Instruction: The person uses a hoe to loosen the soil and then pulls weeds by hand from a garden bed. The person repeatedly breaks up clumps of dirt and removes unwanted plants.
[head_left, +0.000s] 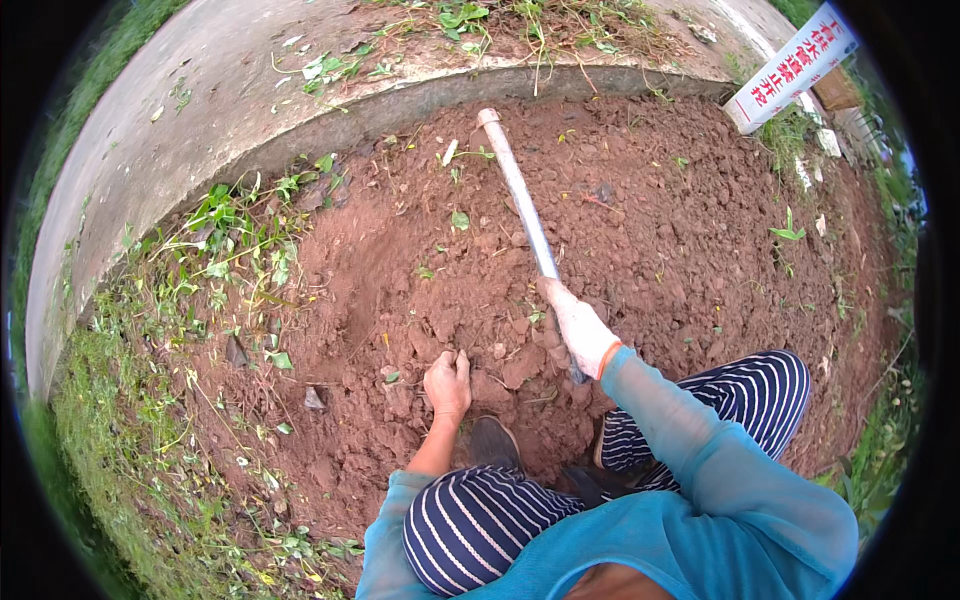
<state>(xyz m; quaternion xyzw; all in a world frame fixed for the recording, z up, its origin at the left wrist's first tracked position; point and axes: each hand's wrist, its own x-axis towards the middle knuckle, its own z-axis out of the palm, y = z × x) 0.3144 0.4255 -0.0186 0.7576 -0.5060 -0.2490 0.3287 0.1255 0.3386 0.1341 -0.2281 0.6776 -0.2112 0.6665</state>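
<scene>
My right hand (583, 328), in a white knit glove with an orange cuff, grips the silvery handle of a hoe (520, 193). The handle slants away from me, and its brownish head end rests at the soil on the far side. My bare left hand (448, 384) is low over the reddish-brown soil (420, 277), just beyond my shoe. Its fingers are curled downward, and whether they pinch anything is hidden. Clods (523, 365) lie between my two hands.
A concrete kerb (300, 124) curves along the far side, with pulled weeds (322, 71) on the paving. Green weeds (225, 240) cover the left edge of the soil. A white marker post (787, 71) bearing red writing stands at far right. My shoe (495, 442) presses on the soil.
</scene>
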